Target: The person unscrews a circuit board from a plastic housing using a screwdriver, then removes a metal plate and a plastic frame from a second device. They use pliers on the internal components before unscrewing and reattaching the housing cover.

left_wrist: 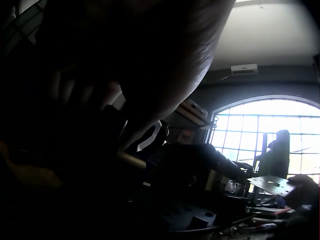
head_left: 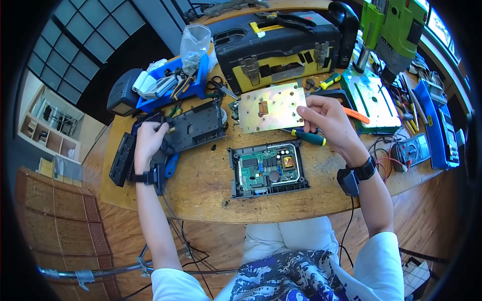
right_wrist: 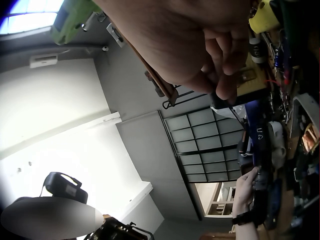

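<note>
My right hand (head_left: 325,119) pinches the right edge of a shiny yellowish metal plate (head_left: 278,113) dotted with holes and studs. The plate is held up behind an open device housing with a green circuit board (head_left: 251,175). My left hand (head_left: 148,140) is at the left end of a black plastic cover (head_left: 198,126), its fingers bent downward over dark things. Beside the thumb a small tan cylindrical piece (left_wrist: 131,160) shows in the dark left wrist view. I cannot tell what the left fingers hold. Another black plastic part (head_left: 122,159) lies just left of that hand.
Behind the plate stands a black and yellow toolbox (head_left: 281,60). A blue bin (head_left: 173,83) of parts is at the back left. To the right are a green drill press (head_left: 394,35), a multimeter (head_left: 411,149) with leads, and an orange-handled tool (head_left: 356,115). A green screwdriver (head_left: 309,136) lies below the plate.
</note>
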The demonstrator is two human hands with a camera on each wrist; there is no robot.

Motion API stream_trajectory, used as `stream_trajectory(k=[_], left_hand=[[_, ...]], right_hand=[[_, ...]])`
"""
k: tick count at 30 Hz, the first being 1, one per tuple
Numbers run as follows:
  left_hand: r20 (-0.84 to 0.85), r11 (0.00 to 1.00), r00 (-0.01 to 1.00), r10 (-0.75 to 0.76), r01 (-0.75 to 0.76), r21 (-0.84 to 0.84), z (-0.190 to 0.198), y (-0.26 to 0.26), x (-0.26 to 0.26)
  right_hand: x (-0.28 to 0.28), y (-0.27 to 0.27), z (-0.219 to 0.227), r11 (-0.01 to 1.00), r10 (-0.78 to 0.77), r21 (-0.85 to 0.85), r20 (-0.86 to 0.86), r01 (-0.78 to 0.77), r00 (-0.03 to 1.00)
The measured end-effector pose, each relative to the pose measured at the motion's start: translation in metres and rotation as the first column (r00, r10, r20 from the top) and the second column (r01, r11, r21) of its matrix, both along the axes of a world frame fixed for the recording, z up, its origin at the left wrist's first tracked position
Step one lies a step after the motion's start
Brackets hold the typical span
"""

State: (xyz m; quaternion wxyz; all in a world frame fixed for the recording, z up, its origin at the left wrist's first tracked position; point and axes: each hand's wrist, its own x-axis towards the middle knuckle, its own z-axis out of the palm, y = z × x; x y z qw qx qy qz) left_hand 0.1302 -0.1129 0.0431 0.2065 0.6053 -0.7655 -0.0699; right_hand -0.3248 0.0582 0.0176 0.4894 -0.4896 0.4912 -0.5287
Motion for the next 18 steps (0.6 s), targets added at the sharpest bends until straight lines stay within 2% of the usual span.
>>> stream_trajectory(k=[1,3,5,6,7,8,10,15,17,18], left_hand=[[-0.011,0.999,1.0,-0.022,0.022,-0.036,-0.003,0.008,0.005],[-0.012,1.0,1.0,0.013,-0.013,0.014,0.005,0.036,0.0],[-0.12,0.999,0.992,0.04,-0.036,0.033,0.002,0.055,0.002],[-0.356,0.998,0.932,-0.068,0.064,-0.023,-0.014,0.059,0.001],[-0.358,0.998,0.932,-0.057,0.053,-0.021,-0.014,0.065,-0.004],[-0.408,0.997,0.912,-0.038,0.061,0.044,-0.011,0.071,-0.01],[-0.523,0.98,0.852,0.004,0.1,0.17,-0.001,0.084,-0.032],[-0.479,0.987,0.877,-0.027,0.099,0.125,0.005,0.087,-0.064],[-0.569,0.985,0.82,-0.065,0.143,0.094,0.006,0.091,-0.081],[-0.555,0.985,0.83,-0.063,0.142,0.101,0.01,0.095,-0.089]], right_hand=[[-0.001,0.0,0.0,1.0,-0.009,0.007,0.006,0.009,1.0],[-0.002,0.0,0.0,1.0,0.007,-0.025,0.023,-0.007,1.0],[-0.001,0.002,0.004,1.0,0.018,-0.025,0.035,-0.017,0.999],[0.0,0.004,0.006,0.999,0.033,-0.029,0.035,-0.032,0.999],[0.002,0.006,0.009,0.998,0.052,-0.033,0.033,-0.051,0.998],[0.006,0.008,0.011,0.999,0.014,-0.036,0.088,-0.011,0.996],[0.006,0.011,0.014,0.999,0.033,-0.044,0.072,-0.03,0.997],[0.007,0.017,0.021,0.996,0.065,-0.054,0.016,-0.064,0.998],[0.011,0.018,0.024,0.997,0.067,-0.049,0.02,-0.066,0.998],[0.011,0.019,0.025,0.997,0.073,-0.02,-0.002,-0.073,0.997]])
